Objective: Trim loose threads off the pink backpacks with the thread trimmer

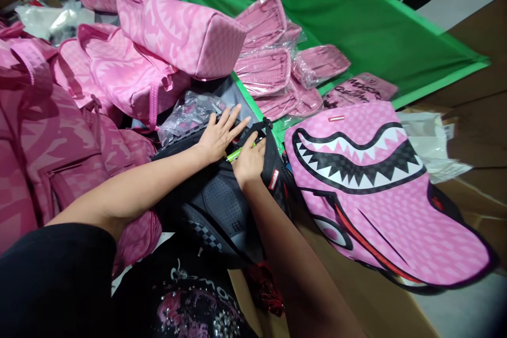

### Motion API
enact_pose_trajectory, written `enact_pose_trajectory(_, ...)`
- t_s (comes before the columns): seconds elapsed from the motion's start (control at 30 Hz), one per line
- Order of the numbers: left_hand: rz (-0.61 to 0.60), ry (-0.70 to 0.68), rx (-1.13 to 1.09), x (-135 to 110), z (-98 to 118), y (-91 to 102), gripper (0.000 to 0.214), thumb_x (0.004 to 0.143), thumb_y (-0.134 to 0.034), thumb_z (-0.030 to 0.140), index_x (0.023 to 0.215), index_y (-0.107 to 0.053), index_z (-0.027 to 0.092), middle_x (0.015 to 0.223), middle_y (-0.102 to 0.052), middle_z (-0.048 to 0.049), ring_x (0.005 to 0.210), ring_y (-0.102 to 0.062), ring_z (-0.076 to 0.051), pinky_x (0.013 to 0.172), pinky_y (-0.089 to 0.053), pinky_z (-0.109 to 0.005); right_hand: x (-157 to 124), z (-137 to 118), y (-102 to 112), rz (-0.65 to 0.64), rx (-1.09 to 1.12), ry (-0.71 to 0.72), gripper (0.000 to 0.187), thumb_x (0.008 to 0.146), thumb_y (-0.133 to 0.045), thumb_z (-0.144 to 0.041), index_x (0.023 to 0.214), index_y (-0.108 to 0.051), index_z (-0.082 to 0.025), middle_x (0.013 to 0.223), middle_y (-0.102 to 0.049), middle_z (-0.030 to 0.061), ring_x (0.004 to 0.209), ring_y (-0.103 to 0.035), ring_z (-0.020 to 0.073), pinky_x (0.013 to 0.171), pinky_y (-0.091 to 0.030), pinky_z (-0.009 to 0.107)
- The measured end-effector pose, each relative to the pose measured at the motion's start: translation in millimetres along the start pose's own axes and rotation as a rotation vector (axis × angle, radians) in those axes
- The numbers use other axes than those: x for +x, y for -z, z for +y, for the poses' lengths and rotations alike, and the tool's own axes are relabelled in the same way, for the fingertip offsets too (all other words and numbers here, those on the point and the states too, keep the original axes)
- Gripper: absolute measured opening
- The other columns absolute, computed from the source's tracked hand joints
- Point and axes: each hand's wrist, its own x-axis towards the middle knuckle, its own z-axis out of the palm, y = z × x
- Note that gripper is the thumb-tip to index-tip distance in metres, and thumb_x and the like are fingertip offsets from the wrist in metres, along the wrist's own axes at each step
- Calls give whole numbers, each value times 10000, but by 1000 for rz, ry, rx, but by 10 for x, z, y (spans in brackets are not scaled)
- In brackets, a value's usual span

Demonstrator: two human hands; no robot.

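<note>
Black shirt [194,296] nearest; beyond it, a black backpack [216,214] beside a pink bag [368,206]. At the backpack's top, left hand [218,138] has a released grip; right hand [249,162] curls by a green item [234,155], grip unclear.

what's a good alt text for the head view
A person's left hand and right hand are at the top of a black bag. Pink bags crowd the left, plastic-wrapped pink items lie on green fabric beyond, and a pink bag with a toothy mouth design is at right.
</note>
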Motion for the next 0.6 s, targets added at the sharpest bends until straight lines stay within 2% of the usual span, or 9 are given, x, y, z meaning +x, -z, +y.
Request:
enact_pose_trajectory(0.1, -9, -35, 3, 12, -17, -16, 1173, 715, -787, 319, 1605, -25, 249, 1673, 42, -163, 1538, -5, -398, 1194, -95, -619, -14, 48, 14, -5, -21, 47, 895, 699, -772, -197, 1451, -326, -2, 1522, -268, 392, 1432, -306, 446, 1134, -301, 585)
enact_pose_trajectory(0.2, 8, -37, -15, 20, -28, -62, 1127, 728, -762, 283, 1605, -55, 249, 1675, 32, -160, 1541, -17, -389, 1197, -100, -618, -12, 78, 51, -30, -77, 41, 953, 662, -833, -245, 1433, -344, 28, 1485, -316, 414, 1402, -334, 476, 1098, -338, 581)
enact_pose_trajectory(0.3, 38, -37, -21, 7, -37, -91, 1057, 760, -721, 264, 1605, -87, 228, 1674, 24, -163, 1542, -44, -375, 1191, -155, -596, -38, 128, 205, -41, -144, 64, 867, 752, -783, -386, 1412, -408, 32, 1405, -443, 403, 1326, -422, 493, 1005, -412, 580)
enact_pose_trajectory(0.4, 42, -42, -25, -19, -38, -82, 1055, 753, -714, 251, 1605, -93, 212, 1675, 22, -156, 1545, -32, -364, 1196, -170, -571, -115, 193, 481, -10, -160, 161, 617, 936, -528, -461, 1382, -496, -34, 1234, -631, 291, 1111, -608, 395, 1018, -395, 581)
enact_pose_trajectory(0.47, 38, -42, -26, -32, -32, -71, 1058, 746, -711, 243, 1606, -94, 212, 1677, 22, -147, 1547, -17, -357, 1200, -169, -563, -176, 211, 667, 10, -127, 234, 521, 976, -411, -464, 1301, -574, -91, 1057, -700, 199, 955, -653, 322, 1012, -406, 552)
enact_pose_trajectory(0.53, 45, -36, -25, -37, -26, -70, 1037, 753, -695, 236, 1605, -105, 214, 1677, 20, -143, 1549, -12, -349, 1201, -171, -561, -220, 192, 799, 39, -27, 229, 474, 972, -385, -497, 1146, -633, -132, 890, -692, 132, 835, -647, 275, 890, -482, 460)
enact_pose_trajectory(0.6, 55, -33, -31, -40, -22, -81, 1009, 764, -675, 222, 1604, -116, 217, 1676, 17, -140, 1550, -11, -341, 1200, -174, -560, -233, 141, 860, 55, 126, 145, 410, 949, -434, -529, 986, -633, -172, 770, -654, 71, 710, -619, 226, 709, -499, 353)
